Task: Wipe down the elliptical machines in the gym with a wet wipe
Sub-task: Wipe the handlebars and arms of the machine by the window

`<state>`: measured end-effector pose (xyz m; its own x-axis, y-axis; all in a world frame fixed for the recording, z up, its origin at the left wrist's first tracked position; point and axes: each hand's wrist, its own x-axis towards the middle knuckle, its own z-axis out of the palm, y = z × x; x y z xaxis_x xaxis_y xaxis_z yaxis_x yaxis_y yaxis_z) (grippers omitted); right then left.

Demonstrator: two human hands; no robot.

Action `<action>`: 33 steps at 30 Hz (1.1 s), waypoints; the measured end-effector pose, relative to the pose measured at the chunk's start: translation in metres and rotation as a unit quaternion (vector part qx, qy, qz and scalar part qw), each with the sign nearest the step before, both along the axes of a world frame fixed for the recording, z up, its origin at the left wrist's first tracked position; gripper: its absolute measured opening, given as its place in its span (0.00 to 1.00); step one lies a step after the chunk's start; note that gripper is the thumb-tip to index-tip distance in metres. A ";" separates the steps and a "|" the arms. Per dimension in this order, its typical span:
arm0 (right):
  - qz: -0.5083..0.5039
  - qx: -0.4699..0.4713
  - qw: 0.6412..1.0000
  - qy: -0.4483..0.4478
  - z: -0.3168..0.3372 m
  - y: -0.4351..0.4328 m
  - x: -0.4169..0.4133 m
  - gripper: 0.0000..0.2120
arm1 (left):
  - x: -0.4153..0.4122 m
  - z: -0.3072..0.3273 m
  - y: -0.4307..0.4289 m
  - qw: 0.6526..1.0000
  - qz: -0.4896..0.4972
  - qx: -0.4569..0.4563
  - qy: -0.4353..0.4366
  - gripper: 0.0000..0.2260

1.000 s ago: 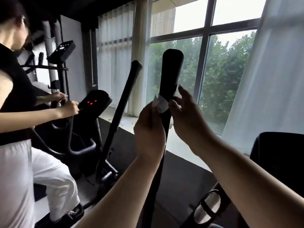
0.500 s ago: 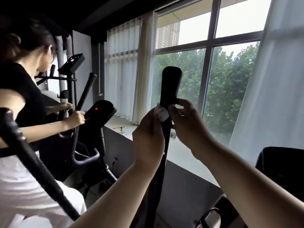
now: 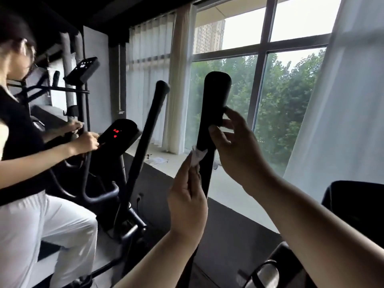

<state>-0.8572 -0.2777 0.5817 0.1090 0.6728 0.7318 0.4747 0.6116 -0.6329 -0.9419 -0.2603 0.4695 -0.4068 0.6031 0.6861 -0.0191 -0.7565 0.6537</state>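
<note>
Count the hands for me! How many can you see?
4. The wearer's left hand pinches a wipe beside the black handle. The right hand holds that handle higher up. The other person's near hand and far hand hold onto the next machine.

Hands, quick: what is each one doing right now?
Left hand: pinching the wet wipe.
Right hand: holding the black handle between thumb and fingers.
</note>
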 end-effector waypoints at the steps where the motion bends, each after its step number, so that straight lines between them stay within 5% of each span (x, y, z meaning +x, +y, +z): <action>1: 0.002 0.001 1.000 0.003 0.002 0.000 0.000 0.23 | -0.002 -0.002 -0.002 1.000 -0.009 0.002 0.003 0.16; 5: -0.022 0.024 0.999 -0.043 0.009 0.001 -0.002 0.24 | -0.012 0.046 0.006 0.996 0.033 -0.026 0.081 0.14; 9: -0.035 0.038 0.996 -0.067 0.006 0.001 0.001 0.24 | -0.010 0.089 0.015 0.997 -0.068 0.015 0.044 0.14; 16: -0.027 0.017 0.996 -0.081 0.005 -0.001 0.007 0.27 | 0.004 0.034 0.012 1.000 0.005 0.026 0.002 0.16; 24: -0.025 0.022 0.997 -0.075 0.004 0.000 0.005 0.26 | 0.004 0.038 0.018 1.000 -0.017 -0.001 -0.005 0.16; 33: -0.040 0.010 0.997 -0.063 0.000 0.006 0.001 0.25 | -0.002 -0.027 0.010 0.994 -0.089 -0.042 -0.056 0.13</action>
<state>-0.8562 -0.2721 0.5817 0.0676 0.6504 0.7566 0.5977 0.5808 -0.5527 -0.9441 -0.2506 0.4427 -0.3597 0.7247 0.5877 -0.2226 -0.6783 0.7002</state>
